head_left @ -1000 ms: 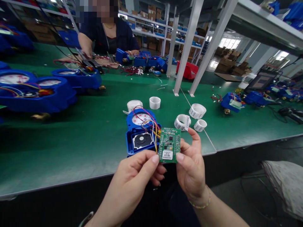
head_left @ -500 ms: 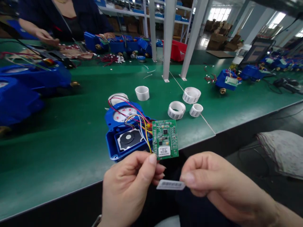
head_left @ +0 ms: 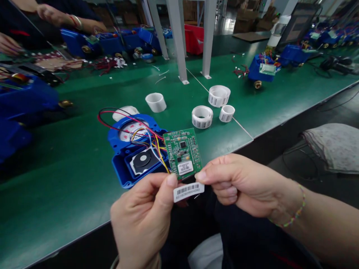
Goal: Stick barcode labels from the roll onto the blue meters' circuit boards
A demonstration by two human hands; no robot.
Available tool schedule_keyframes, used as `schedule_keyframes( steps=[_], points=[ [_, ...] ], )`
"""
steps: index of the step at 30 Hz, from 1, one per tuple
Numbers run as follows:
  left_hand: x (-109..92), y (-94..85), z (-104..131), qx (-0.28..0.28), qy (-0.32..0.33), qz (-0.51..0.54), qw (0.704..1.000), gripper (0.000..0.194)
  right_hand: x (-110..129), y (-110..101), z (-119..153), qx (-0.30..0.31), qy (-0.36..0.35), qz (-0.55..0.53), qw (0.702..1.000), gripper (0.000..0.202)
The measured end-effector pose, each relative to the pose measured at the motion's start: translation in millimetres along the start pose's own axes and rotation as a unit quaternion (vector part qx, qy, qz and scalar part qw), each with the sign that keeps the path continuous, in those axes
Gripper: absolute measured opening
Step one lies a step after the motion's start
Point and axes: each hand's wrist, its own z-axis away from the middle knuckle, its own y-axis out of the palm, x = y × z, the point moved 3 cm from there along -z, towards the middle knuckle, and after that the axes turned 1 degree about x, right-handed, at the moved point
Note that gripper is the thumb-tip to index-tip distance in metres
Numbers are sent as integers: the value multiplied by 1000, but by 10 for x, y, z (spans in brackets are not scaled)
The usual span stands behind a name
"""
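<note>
The left hand (head_left: 143,209) has its grip closed, thumb over fingers, on the lower left corner of a green circuit board (head_left: 183,149), which extends up and away from the thumb tip; the right hand (head_left: 235,183) pinches the upper right end of a white barcode label (head_left: 189,191), its grip closed too; the label lies across the gap between the two thumbs, just below the board's lower edge; whether the left thumb also touches the label, I cannot tell.

Coloured wires (head_left: 153,140) run from the board's left side to an open blue housing (head_left: 123,181), which rests near the front edge of the green bench (head_left: 75,168); beyond the board, three rolls of barcode labels (head_left: 202,123) stand close together, with a plain white roll (head_left: 157,104) to their left; metal posts (head_left: 178,41) rise farther back, a red bin (head_left: 194,39) behind them; at the bench's far left corner shows a co-worker's hand (head_left: 53,16); beyond the right end of the front edge lies a patterned cloth (head_left: 333,145).
</note>
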Motion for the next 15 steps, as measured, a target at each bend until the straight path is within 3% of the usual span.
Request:
schedule_keyframes(
  steps=[15],
  points=[
    [3,-2,6,-29,0,-2,1000,25,17,31,-15,0,10,-1,1000,40]
  ],
)
